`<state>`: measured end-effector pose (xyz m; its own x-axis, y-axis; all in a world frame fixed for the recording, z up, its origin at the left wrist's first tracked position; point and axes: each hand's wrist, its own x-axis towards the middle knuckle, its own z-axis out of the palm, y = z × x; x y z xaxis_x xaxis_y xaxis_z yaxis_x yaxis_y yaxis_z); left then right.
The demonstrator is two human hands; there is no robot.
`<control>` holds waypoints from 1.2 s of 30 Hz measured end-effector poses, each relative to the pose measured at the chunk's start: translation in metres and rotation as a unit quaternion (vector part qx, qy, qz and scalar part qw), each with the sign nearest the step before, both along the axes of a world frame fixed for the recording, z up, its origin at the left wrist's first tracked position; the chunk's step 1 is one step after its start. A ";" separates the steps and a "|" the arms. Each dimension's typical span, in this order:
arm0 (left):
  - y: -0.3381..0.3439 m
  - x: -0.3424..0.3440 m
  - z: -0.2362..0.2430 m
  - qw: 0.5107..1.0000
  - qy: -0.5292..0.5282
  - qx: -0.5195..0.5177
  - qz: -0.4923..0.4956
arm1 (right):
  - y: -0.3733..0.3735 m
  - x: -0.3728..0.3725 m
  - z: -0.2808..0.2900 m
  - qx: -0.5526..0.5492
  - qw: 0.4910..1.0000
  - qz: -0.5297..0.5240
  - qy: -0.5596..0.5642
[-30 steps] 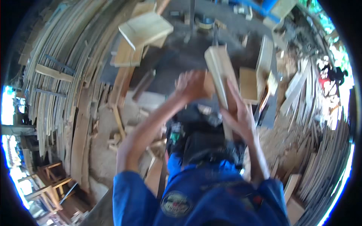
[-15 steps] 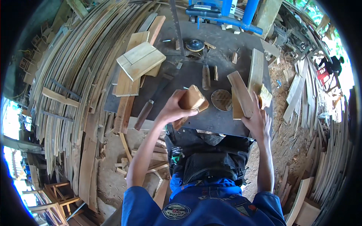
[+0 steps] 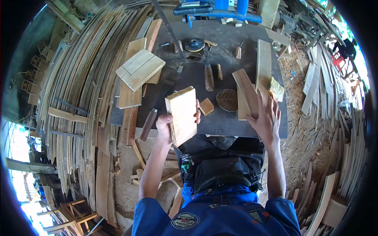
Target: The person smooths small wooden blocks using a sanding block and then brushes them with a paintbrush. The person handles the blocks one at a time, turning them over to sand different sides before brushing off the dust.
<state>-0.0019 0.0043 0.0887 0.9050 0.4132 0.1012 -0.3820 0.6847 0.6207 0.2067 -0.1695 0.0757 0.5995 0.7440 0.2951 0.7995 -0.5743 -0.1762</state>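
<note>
The block [image 3: 182, 115] is clamped in the left hand [image 3: 165, 125] above the bench [image 3: 220, 122]. Right hand [image 3: 267, 118] lies spread on a plank [image 3: 247, 93] there; firm pressure is advised.

Single head cam, fisheye, looks steeply down from close above the dark workbench [image 3: 236, 122].

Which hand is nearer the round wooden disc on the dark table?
Right. The right hand rests on a plank just right of the round wooden disc; the left hand holds a block farther left.
</note>
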 end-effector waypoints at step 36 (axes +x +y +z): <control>-0.027 -0.036 -0.069 0.391 0.567 0.678 0.257 | 0.026 -0.073 -0.037 -0.011 0.982 -0.007 0.188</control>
<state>-0.0381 -0.0222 0.0201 0.5188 0.8320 0.1966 0.7943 -0.5541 0.2491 0.1340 -0.1435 0.0384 0.6732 0.7387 0.0348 0.6721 -0.5916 -0.4453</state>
